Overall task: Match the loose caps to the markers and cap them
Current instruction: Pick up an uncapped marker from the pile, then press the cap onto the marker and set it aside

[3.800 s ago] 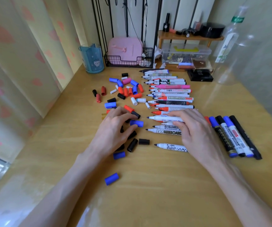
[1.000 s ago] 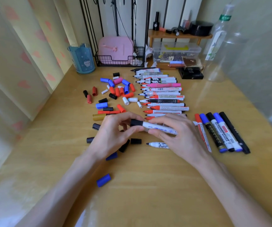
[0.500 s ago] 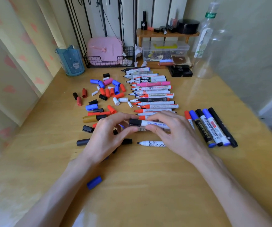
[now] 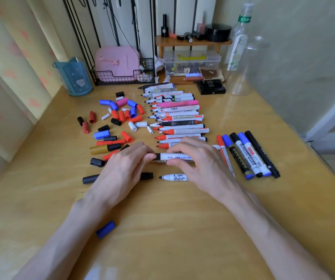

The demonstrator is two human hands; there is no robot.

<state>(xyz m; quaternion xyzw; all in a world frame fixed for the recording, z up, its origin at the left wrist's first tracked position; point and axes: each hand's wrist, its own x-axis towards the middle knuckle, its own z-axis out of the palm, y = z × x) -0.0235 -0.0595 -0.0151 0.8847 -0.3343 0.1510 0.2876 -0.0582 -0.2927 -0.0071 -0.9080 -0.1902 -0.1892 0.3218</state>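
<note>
- The white marker (image 4: pixel 175 157), earlier lying on the table (image 4: pixel 182 229), is now raised between the left grip (image 4: pixel 122 168) and right grip (image 4: pixel 200 160).
- A black cap (image 4: pixel 158 156) now covers its tip.

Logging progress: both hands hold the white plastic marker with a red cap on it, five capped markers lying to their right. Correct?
No: the head view shows a black cap on the white plastic marker, not red. The left hand and right hand do hold it, five capped markers lying right of them.
</note>
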